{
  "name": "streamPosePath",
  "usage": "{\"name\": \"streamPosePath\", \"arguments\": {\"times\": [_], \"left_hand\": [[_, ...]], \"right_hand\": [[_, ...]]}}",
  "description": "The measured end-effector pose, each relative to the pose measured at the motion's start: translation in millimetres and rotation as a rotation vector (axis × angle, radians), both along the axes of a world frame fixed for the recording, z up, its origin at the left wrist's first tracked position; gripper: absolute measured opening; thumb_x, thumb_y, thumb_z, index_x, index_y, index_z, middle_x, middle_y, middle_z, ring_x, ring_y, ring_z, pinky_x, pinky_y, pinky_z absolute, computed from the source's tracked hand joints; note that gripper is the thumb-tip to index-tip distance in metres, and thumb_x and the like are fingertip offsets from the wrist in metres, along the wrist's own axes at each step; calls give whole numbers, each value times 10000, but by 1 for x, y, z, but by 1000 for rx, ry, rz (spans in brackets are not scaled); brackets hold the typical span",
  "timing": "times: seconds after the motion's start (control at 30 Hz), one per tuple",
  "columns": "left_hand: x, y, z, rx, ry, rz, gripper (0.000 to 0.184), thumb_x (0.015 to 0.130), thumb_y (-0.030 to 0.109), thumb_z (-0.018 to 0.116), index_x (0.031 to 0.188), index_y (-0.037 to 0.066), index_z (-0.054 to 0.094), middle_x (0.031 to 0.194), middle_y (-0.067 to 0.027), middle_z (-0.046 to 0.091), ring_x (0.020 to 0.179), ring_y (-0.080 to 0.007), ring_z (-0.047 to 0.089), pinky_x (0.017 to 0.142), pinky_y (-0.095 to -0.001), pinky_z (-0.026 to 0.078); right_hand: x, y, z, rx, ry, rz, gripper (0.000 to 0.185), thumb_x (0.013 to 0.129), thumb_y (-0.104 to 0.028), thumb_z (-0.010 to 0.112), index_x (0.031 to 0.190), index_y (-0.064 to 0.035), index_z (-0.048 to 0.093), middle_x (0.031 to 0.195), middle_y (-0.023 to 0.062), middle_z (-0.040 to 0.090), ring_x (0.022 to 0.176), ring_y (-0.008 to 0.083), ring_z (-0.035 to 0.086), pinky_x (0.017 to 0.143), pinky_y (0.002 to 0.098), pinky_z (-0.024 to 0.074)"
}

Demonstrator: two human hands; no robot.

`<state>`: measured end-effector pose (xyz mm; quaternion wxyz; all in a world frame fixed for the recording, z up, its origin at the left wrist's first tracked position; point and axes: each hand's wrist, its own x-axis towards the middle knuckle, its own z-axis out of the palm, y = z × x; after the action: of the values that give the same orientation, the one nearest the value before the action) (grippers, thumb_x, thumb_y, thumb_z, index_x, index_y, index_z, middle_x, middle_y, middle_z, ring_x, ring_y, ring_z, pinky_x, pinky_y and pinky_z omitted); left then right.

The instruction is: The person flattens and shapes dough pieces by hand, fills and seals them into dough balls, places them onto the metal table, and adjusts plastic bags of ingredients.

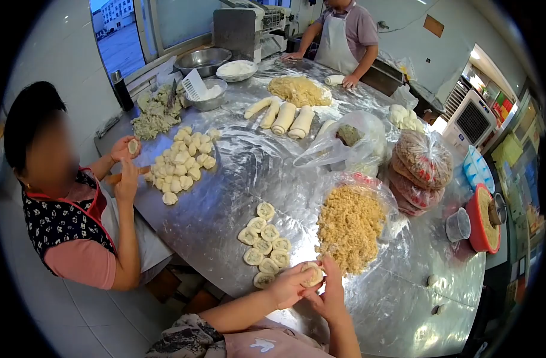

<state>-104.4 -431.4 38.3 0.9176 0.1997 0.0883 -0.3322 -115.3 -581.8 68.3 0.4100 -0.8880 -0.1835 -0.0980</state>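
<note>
At the front edge of the metal table, my left hand holds a round piece of dough in its curled fingers. My right hand is at the dough's right side, its fingers and thumb bent against the rim. The dough looks cupped; whether filling lies inside is hard to make out. Just left of my hands lie several shaped dough rounds with hollowed centres. Right behind my hands is a heap of crumbly yellow-brown filling on a plastic bag.
A co-worker at left holds a small dough piece near piled dough pieces. Another person stands across the table. Dough rolls, bagged filling, a red basin and a metal bowl stand around.
</note>
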Motion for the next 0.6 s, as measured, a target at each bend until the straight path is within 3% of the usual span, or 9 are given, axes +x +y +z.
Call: {"name": "streamPosePath", "arguments": {"times": [0.1, 0.13, 0.23, 0.33, 0.43, 0.53, 0.6], "left_hand": [[-4, -8, -14, 40, -40, -58, 297, 968, 164, 430, 1247, 64, 416, 1053, -58, 526, 863, -116, 540, 632, -242, 441], [-6, -7, -8, 80, -46, -42, 284, 962, 142, 431, 1236, 70, 412, 1030, -34, 526, 775, -79, 504, 635, -237, 438], [-10, -8, 8, 190, -14, 1, 250, 952, 158, 469, 1184, 69, 440, 948, 9, 509, 669, -49, 437, 566, -202, 379], [-10, -6, -13, 215, -85, -57, 322, 960, 105, 410, 1279, 72, 375, 1020, -25, 516, 763, -89, 516, 647, -241, 446], [-13, -17, 9, 154, 117, 64, 330, 945, 80, 408, 1272, 65, 376, 1030, -25, 527, 782, -94, 540, 684, -235, 460], [-13, -11, 16, -34, 119, 53, 336, 926, 54, 389, 1261, 52, 394, 1048, -40, 547, 888, -118, 561, 797, -254, 462], [-14, -12, 14, 136, 40, 38, 331, 921, 50, 375, 1248, 48, 422, 1051, -46, 560, 952, -127, 552, 844, -258, 452]], "right_hand": [[5, 3, -25, -37, -173, 72, 737, 790, -524, 623, 1281, -15, 415, 1303, 209, 451, 1227, 414, 398, 1018, 474, 316], [5, 6, -27, -47, -211, 55, 682, 825, -556, 555, 1237, -22, 449, 1303, 199, 456, 1227, 437, 389, 1018, 494, 306], [5, 9, -33, -55, -226, 67, 637, 865, -578, 467, 1179, -24, 483, 1257, 182, 508, 1231, 442, 386, 1017, 500, 298], [5, 16, -28, -53, -197, 38, 597, 882, -572, 431, 1130, -36, 516, 1171, 147, 575, 1196, 442, 416, 990, 520, 307], [3, 24, -23, 157, -86, -53, 494, 928, -485, 414, 1068, -36, 561, 1144, 143, 593, 1205, 428, 417, 988, 502, 316], [3, 23, -23, 188, -134, -87, 369, 947, -359, 434, 1020, -32, 590, 1098, 141, 616, 1193, 423, 442, 985, 491, 332], [2, 29, -23, 163, -182, -108, 302, 942, -286, 448, 1004, -33, 600, 1073, 137, 627, 1176, 425, 464, 981, 491, 339]]}}
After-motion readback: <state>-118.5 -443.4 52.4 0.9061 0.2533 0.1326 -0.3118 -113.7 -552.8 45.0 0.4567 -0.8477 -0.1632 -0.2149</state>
